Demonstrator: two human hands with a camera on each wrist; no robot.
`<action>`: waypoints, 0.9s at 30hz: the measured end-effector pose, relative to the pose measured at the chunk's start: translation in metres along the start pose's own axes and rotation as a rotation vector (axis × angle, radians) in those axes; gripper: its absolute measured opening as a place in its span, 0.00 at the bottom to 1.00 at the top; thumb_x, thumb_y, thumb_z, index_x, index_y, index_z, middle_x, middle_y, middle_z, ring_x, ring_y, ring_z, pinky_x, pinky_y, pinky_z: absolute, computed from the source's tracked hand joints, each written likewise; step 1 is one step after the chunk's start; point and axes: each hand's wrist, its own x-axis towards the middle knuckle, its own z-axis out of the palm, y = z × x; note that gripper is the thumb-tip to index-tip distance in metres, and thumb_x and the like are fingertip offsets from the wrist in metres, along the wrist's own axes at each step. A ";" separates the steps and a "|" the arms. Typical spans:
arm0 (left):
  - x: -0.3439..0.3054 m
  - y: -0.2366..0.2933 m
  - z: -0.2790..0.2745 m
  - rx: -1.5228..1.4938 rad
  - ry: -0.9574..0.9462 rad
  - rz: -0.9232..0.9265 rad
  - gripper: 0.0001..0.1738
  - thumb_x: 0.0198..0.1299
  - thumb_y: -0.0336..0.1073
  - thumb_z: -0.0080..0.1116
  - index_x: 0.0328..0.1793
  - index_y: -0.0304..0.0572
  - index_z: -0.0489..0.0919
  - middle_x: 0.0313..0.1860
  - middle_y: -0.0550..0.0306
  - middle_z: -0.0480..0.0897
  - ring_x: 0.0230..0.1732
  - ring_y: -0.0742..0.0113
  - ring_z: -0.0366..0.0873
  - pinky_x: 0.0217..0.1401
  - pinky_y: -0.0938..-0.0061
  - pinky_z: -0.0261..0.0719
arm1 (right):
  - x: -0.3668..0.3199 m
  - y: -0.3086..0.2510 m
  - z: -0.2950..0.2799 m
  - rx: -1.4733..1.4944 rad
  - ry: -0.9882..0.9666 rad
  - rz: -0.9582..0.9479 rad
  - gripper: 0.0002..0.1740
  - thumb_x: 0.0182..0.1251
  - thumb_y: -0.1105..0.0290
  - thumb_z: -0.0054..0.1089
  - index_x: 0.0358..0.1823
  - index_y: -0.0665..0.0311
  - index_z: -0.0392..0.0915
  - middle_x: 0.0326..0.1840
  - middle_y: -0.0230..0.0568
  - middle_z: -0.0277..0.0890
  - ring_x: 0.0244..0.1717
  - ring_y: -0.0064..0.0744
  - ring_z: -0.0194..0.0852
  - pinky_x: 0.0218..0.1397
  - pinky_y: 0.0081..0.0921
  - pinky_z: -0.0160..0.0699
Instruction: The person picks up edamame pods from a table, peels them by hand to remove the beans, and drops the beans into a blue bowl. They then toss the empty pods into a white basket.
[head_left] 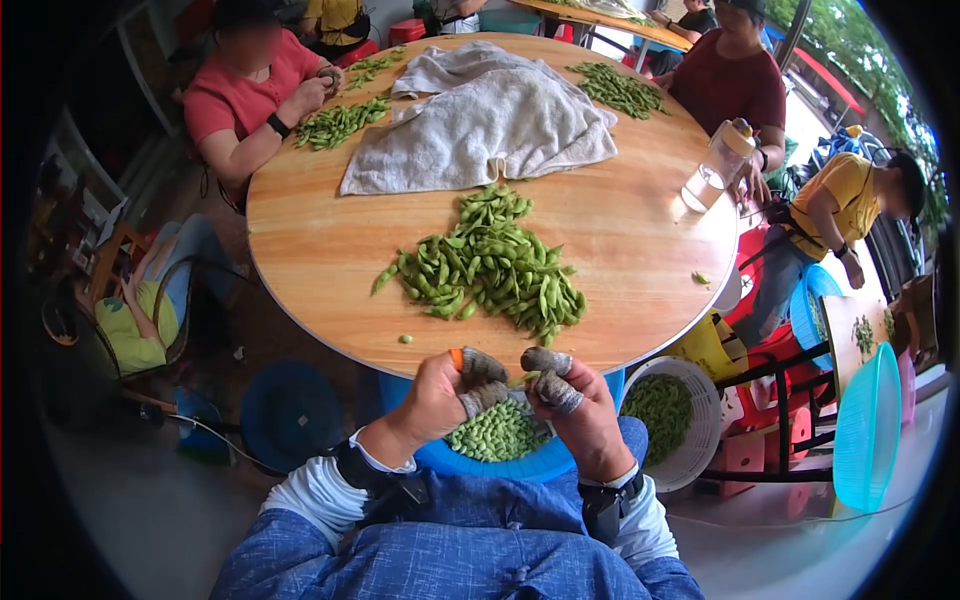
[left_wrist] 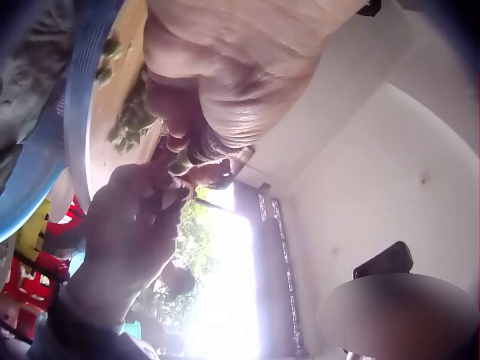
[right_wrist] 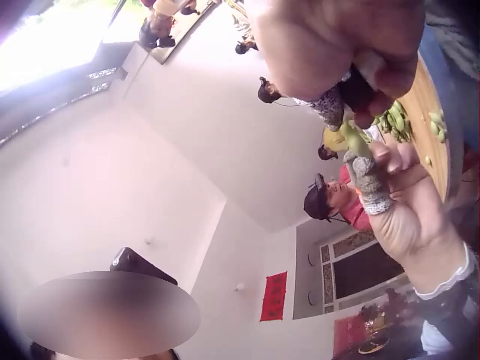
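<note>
My left hand (head_left: 432, 398) and right hand (head_left: 585, 412) meet just off the table's near edge, with grey fabric covers on several thumb and finger tips. Between them is one green edamame pod (right_wrist: 355, 139), its ends pinched by the two hands. Below, a blue basin (head_left: 470, 462) holds many shelled green beans (head_left: 497, 432). On the round wooden table (head_left: 640, 220), a heap of edamame pods (head_left: 485, 265) lies in front of my hands. In the left wrist view the fingertips are dim and crowded together.
A grey cloth (head_left: 490, 130) covers the table's middle. A clear bottle (head_left: 715, 170) stands at the right edge. A white basket (head_left: 685, 445) of pods is right of the basin. People sit around, two with smaller pod piles (head_left: 345, 122) before them.
</note>
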 end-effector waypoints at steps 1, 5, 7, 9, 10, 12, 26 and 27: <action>0.000 -0.001 0.002 -0.051 -0.036 -0.041 0.10 0.51 0.24 0.55 0.41 0.32 0.71 0.37 0.60 0.75 0.38 0.78 0.72 0.41 0.84 0.72 | 0.000 0.001 -0.001 -0.017 0.012 -0.006 0.16 0.59 0.74 0.51 0.49 0.69 0.68 0.36 0.33 0.73 0.32 0.17 0.67 0.32 0.12 0.65; 0.004 0.009 0.008 -0.068 -0.149 -0.183 0.14 0.54 0.24 0.51 0.48 0.30 0.69 0.40 0.59 0.74 0.42 0.78 0.71 0.43 0.83 0.71 | -0.005 -0.002 0.004 -0.251 0.036 -0.135 0.14 0.58 0.77 0.51 0.47 0.71 0.69 0.41 0.36 0.73 0.39 0.20 0.70 0.43 0.17 0.69; 0.007 0.007 0.010 0.045 -0.175 -0.162 0.13 0.54 0.26 0.52 0.46 0.30 0.71 0.37 0.61 0.76 0.38 0.79 0.72 0.40 0.83 0.71 | -0.008 0.000 0.005 -0.367 0.032 -0.159 0.15 0.58 0.79 0.51 0.47 0.72 0.69 0.42 0.37 0.73 0.42 0.22 0.70 0.47 0.19 0.69; 0.007 0.007 0.010 0.080 -0.202 -0.132 0.11 0.55 0.30 0.53 0.44 0.33 0.74 0.33 0.63 0.77 0.33 0.80 0.72 0.36 0.84 0.71 | -0.012 -0.002 0.007 -0.361 0.053 -0.184 0.16 0.58 0.77 0.52 0.48 0.72 0.68 0.42 0.37 0.73 0.41 0.22 0.70 0.46 0.19 0.68; 0.006 0.011 0.011 0.053 -0.171 -0.095 0.11 0.54 0.29 0.54 0.43 0.32 0.74 0.32 0.63 0.77 0.33 0.80 0.73 0.36 0.84 0.72 | -0.014 -0.004 0.006 -0.342 0.072 -0.188 0.16 0.58 0.76 0.52 0.48 0.72 0.68 0.42 0.37 0.72 0.42 0.22 0.69 0.46 0.18 0.68; 0.004 0.022 0.016 -0.002 -0.107 -0.024 0.09 0.52 0.27 0.55 0.40 0.32 0.76 0.31 0.62 0.79 0.34 0.79 0.74 0.37 0.83 0.73 | -0.021 -0.013 0.006 -0.349 0.098 -0.128 0.17 0.58 0.74 0.53 0.48 0.73 0.67 0.41 0.36 0.73 0.41 0.20 0.69 0.46 0.17 0.67; 0.000 0.015 0.007 0.477 -0.228 -0.126 0.11 0.46 0.24 0.54 0.39 0.31 0.76 0.24 0.60 0.78 0.26 0.83 0.66 0.29 0.84 0.68 | -0.029 -0.014 0.006 -0.355 0.013 0.013 0.13 0.59 0.71 0.52 0.43 0.73 0.70 0.38 0.34 0.74 0.39 0.19 0.69 0.44 0.17 0.68; 0.000 0.016 0.007 0.500 -0.236 -0.156 0.11 0.45 0.23 0.53 0.38 0.31 0.76 0.23 0.60 0.77 0.25 0.83 0.65 0.28 0.84 0.67 | -0.029 -0.015 0.007 -0.372 0.013 0.017 0.13 0.59 0.72 0.52 0.43 0.73 0.70 0.38 0.34 0.74 0.39 0.19 0.69 0.44 0.17 0.68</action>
